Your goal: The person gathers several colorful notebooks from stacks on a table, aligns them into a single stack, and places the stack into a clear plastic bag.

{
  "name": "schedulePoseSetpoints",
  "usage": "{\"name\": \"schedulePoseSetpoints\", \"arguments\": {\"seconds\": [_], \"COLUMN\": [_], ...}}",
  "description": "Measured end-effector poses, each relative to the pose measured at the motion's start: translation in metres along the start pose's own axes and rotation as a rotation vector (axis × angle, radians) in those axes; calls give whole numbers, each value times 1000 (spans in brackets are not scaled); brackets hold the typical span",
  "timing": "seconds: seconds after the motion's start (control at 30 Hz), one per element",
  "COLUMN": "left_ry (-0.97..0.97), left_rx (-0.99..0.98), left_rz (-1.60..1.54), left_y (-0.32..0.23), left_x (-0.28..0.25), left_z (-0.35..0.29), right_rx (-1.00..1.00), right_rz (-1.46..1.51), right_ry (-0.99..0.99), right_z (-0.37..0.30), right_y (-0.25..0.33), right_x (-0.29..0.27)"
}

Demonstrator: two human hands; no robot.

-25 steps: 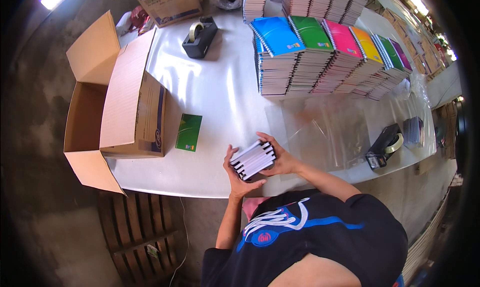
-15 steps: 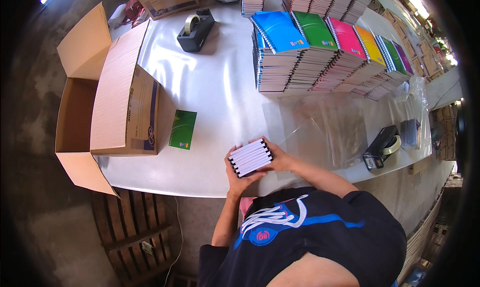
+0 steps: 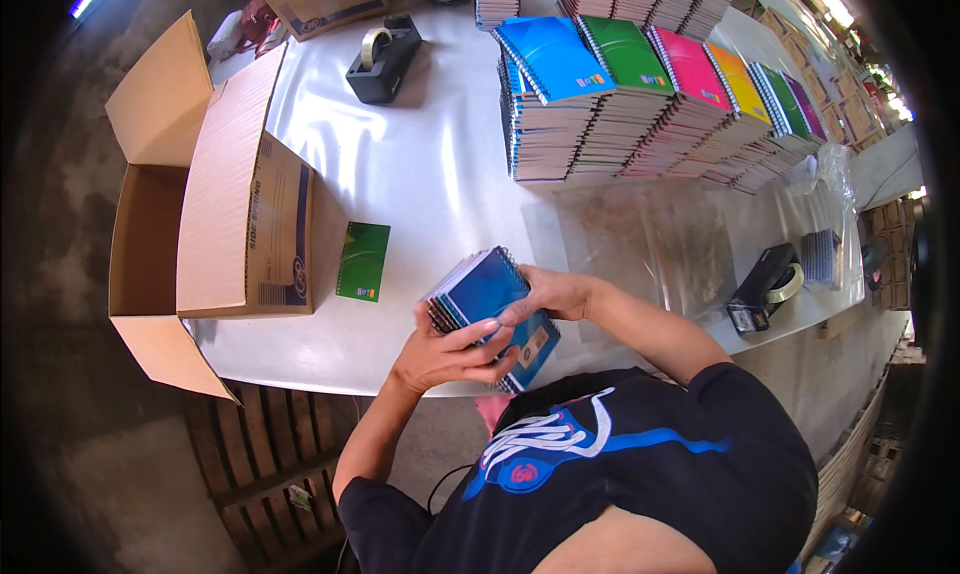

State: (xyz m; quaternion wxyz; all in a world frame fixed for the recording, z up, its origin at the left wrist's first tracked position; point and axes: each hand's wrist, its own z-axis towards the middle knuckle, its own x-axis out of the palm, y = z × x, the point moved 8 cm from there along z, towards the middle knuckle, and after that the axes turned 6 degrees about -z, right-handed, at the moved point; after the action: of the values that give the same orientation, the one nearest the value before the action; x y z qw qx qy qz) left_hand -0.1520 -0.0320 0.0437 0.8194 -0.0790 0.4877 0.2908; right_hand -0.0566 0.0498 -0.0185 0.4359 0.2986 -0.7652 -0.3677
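Note:
Between my hands, at the table's near edge, is a stack of spiral notebooks [image 3: 487, 289] with a blue cover facing up. My left hand [image 3: 458, 352] grips the stack from its left side, fingers laid across the cover. From the right, my right hand [image 3: 550, 296] clasps it with the thumb on the cover. The stack is tilted, and its lower part is partly hidden by my fingers. A single green notebook [image 3: 363, 262] lies flat on the table to the left of my hands.
An open cardboard box [image 3: 240, 194] stands at the left, flaps spread. Tall piles of colourful spiral notebooks [image 3: 560, 139] fill the back right. Black tape dispensers sit at the back [image 3: 384, 62] and right [image 3: 764, 289]. Clear plastic sheets [image 3: 640, 254] lie right of my hands.
My hands have turned the notebook stack, so its blue cover now faces up instead of the page edges. My left hand has moved to its left side, fingers over the cover.

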Motion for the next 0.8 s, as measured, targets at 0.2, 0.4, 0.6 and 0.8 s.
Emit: {"name": "schedulePoseSetpoints", "arguments": {"seconds": [0.2, 0.4, 0.6, 0.8], "left_ry": [-611, -592, -817, -739], "left_rx": [-782, -1057, -1184, -762], "left_rz": [-988, -1020, -1097, -1259], "left_y": [24, 8, 38, -5], "left_x": [46, 105, 79, 50], "left_z": [-32, -29, -24, 85], "right_rx": [-466, -698, -776, -658], "right_rz": [-352, -752, -765, -769], "right_ry": [-214, -489, -509, -533], "right_z": [0, 5, -35, -151], "right_y": [-2, -32, 21, 23], "right_x": [-33, -59, -26, -13]}}
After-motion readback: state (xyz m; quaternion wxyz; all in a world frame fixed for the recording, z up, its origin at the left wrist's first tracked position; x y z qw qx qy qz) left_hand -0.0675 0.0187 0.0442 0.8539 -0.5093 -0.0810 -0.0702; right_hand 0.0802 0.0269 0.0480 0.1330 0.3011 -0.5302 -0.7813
